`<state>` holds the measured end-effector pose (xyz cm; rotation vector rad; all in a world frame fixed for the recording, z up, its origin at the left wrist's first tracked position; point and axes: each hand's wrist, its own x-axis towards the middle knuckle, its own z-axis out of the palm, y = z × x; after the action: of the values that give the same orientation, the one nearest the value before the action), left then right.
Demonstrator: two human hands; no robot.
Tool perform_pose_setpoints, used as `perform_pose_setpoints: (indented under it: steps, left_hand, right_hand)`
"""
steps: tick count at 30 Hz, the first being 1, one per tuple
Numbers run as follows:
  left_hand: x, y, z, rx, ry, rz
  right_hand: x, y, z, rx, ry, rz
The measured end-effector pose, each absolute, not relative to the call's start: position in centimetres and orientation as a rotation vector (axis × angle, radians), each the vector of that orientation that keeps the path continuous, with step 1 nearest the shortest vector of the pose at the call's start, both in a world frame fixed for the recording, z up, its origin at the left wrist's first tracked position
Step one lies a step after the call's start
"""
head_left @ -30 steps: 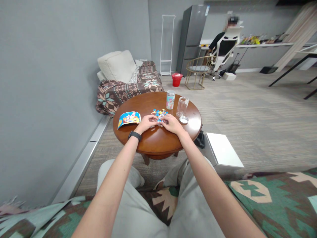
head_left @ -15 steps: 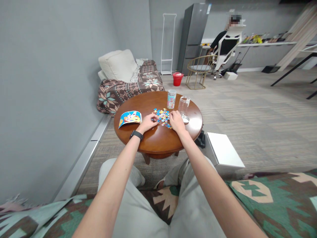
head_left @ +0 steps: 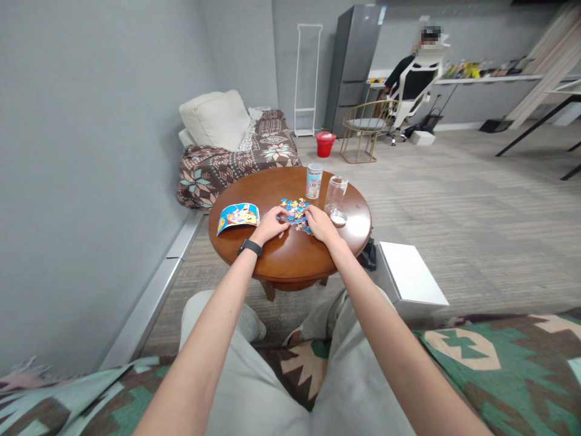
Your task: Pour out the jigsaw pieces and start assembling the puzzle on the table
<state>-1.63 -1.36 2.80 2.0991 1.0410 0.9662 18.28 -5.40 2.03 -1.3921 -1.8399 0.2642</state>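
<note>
A loose heap of small blue, yellow and white jigsaw pieces lies on a round brown wooden table. At the heap's left edge is my left hand, its fingers curved and the thumb apart from them. My right hand reaches over the right side of the heap, fingertips down among the pieces and fingers loosely stretched. Any piece under the fingertips is too small to make out. A curved picture sheet with a cartoon print rests left of my left hand.
Behind the heap stand a printed tin and a clear jar, with a round metal lid close to my right hand. A white box is on the floor at right. A person sits far back near a red bin.
My right hand has shifted left, further over the jigsaw pieces, uncovering more of the lid. My left hand has hardly moved, its fingers changing slightly at the heap's edge.
</note>
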Motion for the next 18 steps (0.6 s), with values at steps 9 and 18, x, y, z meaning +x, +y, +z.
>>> perform_pose_setpoints:
  steps: [9, 18]
  left_hand:
    - [-1.77, -1.17, 2.69, 1.992, 1.187, 1.150]
    - [-1.78, -0.96, 2.19, 2.020, 1.081, 1.046]
  right_hand:
    - [18.40, -4.94, 1.44, -1.507, -1.829, 0.209]
    - [18.45, -4.98, 1.54, -1.437, -1.848, 0.234]
